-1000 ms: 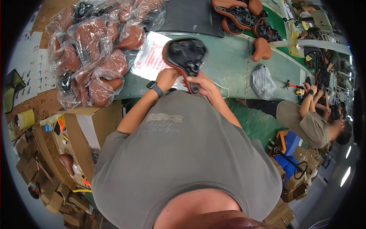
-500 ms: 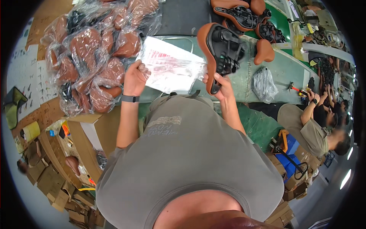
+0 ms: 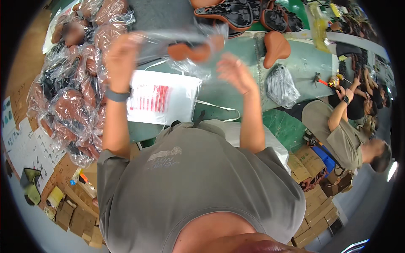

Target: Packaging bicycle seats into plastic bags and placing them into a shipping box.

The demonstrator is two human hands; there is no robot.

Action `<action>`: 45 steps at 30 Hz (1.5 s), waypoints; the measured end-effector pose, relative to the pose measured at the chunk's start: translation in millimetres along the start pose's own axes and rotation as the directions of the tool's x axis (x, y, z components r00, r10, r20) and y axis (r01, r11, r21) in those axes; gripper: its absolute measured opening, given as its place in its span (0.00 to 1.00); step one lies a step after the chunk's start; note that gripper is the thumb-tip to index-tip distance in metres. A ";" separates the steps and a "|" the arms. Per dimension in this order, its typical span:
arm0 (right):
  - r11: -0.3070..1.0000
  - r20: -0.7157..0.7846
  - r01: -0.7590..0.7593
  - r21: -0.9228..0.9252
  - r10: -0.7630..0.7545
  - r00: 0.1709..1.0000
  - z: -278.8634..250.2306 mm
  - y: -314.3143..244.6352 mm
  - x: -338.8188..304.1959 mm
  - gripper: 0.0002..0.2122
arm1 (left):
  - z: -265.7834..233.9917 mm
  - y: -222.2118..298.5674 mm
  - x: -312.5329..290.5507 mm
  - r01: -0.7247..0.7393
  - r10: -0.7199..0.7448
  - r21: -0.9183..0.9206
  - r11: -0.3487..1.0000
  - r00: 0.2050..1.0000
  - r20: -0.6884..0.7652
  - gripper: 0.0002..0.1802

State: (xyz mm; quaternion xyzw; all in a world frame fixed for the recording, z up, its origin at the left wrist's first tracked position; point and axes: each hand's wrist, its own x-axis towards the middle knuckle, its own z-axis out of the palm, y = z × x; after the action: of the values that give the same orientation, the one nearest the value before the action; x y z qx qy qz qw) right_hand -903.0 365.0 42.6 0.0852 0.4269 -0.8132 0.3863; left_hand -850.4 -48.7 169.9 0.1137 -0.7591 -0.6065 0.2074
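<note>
A brown bicycle saddle (image 3: pixel 190 52) hangs in a clear plastic bag (image 3: pixel 154 44) above the bench, both smeared by motion. My left hand (image 3: pixel 122 59), with a dark band at its wrist, grips the bag's left end; its fingertips are blurred. Just right of the bagged saddle, my right hand (image 3: pixel 236 74) is off it, fingers spread and holding nothing. Below them on the bench lies a white plastic packet (image 3: pixel 164 99) with red print.
Bagged brown saddles (image 3: pixel 69 107) are heaped at left. Bare saddles (image 3: pixel 230 14) lie upside down at the back; another saddle (image 3: pixel 276 48) and a crumpled clear bag (image 3: pixel 282 86) sit at right. A co-worker (image 3: pixel 337 122) handles a red-handled hammer (image 3: pixel 322 80) farther right.
The saddle has gone from my right hand into the plastic bag, and that hand has let go. My left hand has risen with the bag. The view has shifted.
</note>
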 end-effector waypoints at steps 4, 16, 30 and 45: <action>0.149 -0.430 -0.587 -0.796 -0.821 0.376 -208.0 -57.8 34.4 0.57 | -113.1 -22.5 57.4 0.022 -0.201 -0.314 0.949 0.809 -0.553 0.07; 0.210 -0.474 -0.445 -0.871 -0.598 0.646 -211.2 60.3 -20.8 0.65 | 28.9 -230.9 -234.4 0.105 -0.315 0.573 0.813 0.906 0.282 0.13; 0.938 -0.555 -0.321 -0.132 0.198 0.808 -39.1 240.1 -274.3 0.17 | 68.0 -260.5 -358.4 -0.247 -0.232 0.762 0.598 0.857 0.460 0.13; 0.899 -0.602 -0.433 -0.063 0.312 0.735 -51.2 240.0 -264.4 0.13 | 45.8 -281.4 -378.8 0.063 -0.393 0.674 0.736 0.850 0.350 0.14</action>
State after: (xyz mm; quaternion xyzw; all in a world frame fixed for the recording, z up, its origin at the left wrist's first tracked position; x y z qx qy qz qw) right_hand -562.9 469.9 -16.2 0.3730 0.5765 -0.6069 0.4002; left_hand -557.0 85.0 -177.6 0.1219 -0.9253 -0.3409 -0.1130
